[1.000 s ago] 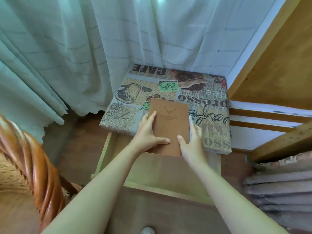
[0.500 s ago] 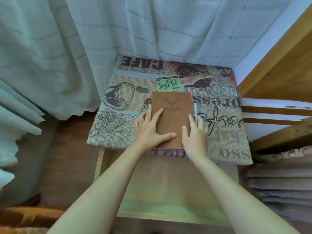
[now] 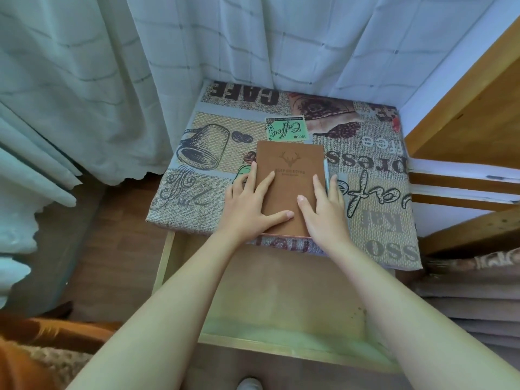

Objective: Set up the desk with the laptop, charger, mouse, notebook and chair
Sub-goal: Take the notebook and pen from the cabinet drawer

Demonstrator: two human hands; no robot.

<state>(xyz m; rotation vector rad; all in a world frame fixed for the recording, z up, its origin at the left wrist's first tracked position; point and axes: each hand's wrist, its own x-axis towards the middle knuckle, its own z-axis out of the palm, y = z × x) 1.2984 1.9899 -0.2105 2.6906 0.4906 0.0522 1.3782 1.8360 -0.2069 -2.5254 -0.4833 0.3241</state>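
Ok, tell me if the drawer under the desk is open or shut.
Open. The drawer is pulled out toward the person below the desk, its bare inside showing. The notebook lies closed on top.

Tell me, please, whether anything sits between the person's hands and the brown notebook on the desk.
Nothing visible does. The left hand and right hand already lie flat on the notebook, which rests on the desk's coffee-print cloth. A pale pen lies along the notebook's right edge, beside the right fingers.
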